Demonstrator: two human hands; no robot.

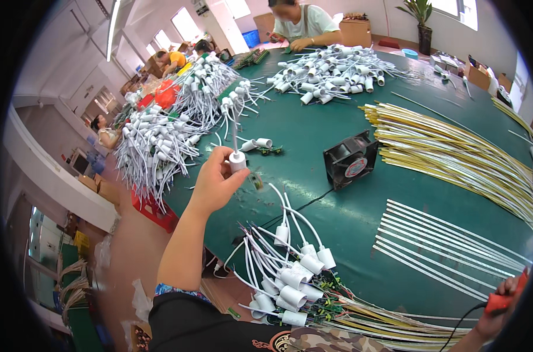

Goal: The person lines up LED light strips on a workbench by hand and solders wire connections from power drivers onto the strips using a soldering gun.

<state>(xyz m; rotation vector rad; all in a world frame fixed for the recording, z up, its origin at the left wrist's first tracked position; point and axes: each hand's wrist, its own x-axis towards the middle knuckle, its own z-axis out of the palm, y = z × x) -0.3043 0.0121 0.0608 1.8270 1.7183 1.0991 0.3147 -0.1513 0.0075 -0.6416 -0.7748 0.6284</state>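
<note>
My left hand [212, 180] is closed round a white cylindrical cap [237, 163] with a white cable rising from it. It is held above the green table [301, 164]. At the lower right edge my right hand [490, 321] grips a red-handled tool [500, 304] with a black cord; its working end is hard to make out. Near my left hand lie two loose white caps [257, 144] and a small circuit board [271, 151]. Closer to my body rests a bundle of white caps [294, 293] with cables, boards and thin wires.
A black fan [351, 161] stands mid-table, its cord trailing left. To the right lie a row of thin white strips [436, 246] and a pile of yellow-and-white strips [442, 146]. Heaps of cabled caps [331, 70] fill the far side, where a person [307, 26] works.
</note>
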